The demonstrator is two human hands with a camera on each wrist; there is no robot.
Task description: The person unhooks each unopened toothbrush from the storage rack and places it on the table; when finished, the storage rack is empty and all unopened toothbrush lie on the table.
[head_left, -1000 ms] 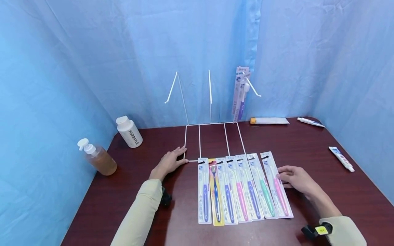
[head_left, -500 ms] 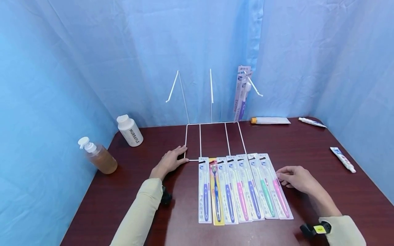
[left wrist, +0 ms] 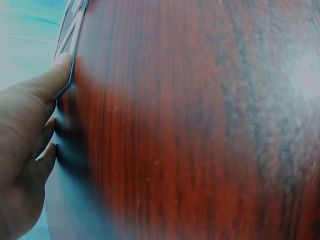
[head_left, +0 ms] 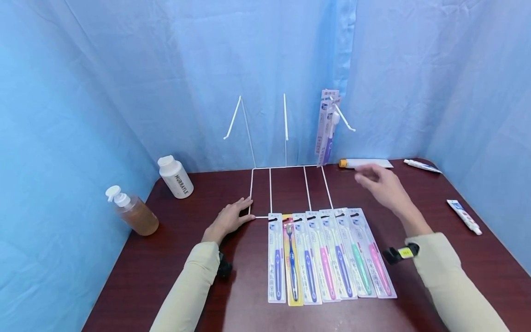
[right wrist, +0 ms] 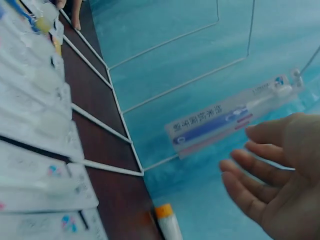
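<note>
In the head view my left hand (head_left: pixel 227 220) rests on the table at the near left corner of a white wire display rack (head_left: pixel 286 166), its fingertips and thumb touching the wire. My right hand (head_left: pixel 383 186) is raised over the right side, empty, with loosely bent fingers. Packaged toothbrushes (head_left: pixel 325 272) lie side by side in front of the rack, with purple, pink, green and dark blue handles. More packaged toothbrushes (head_left: pixel 327 127) hang from the rack's right hook. The right wrist view shows this hanging toothbrush pack (right wrist: pixel 225 117) just beyond my right fingers.
A white bottle (head_left: pixel 176 177) and an amber pump bottle (head_left: pixel 134 212) stand at the left. An orange-capped tube (head_left: pixel 348 163) lies behind my right hand. Two small toothpaste tubes, one at the back (head_left: pixel 423 166) and one nearer (head_left: pixel 463 216), lie at the right. Blue curtains enclose the table.
The last pink toothbrush pack was straightened against the row. My right hand then left it and rose forward toward the rack's right side. My left hand stays in place.
</note>
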